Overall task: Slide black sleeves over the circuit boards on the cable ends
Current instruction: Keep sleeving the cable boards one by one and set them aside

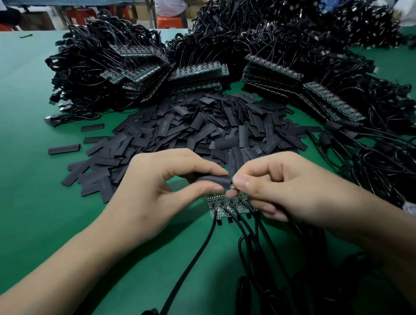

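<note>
**Q:** Item 1, left hand (160,192): condition?

**A:** The thumb and forefinger are curled and pinch one black sleeve (212,180) about its middle. They hold it level just above the green mat (17,120). Squeezing the flat tube probably bulges its mouth open.

**Q:** Item 2, right hand (284,189)?

**A:** The thumb and forefinger pinch a circuit board (232,180) right at the sleeve's mouth. Only a sliver of board shows, so I cannot tell how far in it sits. The lower fingers curl round a black cable, likely to steady the board for the push.

**Q:** Item 3, stock under the hands?

**A:** One strip of boards (225,205) lies flat on the mat, with its cables (200,250) trailing toward the person. It seems to be next in line.

**Q:** Item 4, supply?

**A:** A heap of loose sleeves (195,129) lies just beyond the hands, so a fresh one is near. Stacked board strips (197,75) with coiled cable bundles lie behind it, well apart from the work.

**Q:** Stage?

**A:** By my judgement, the sleeve is only starting over the board, and most of the stock is unsleeved.
</note>
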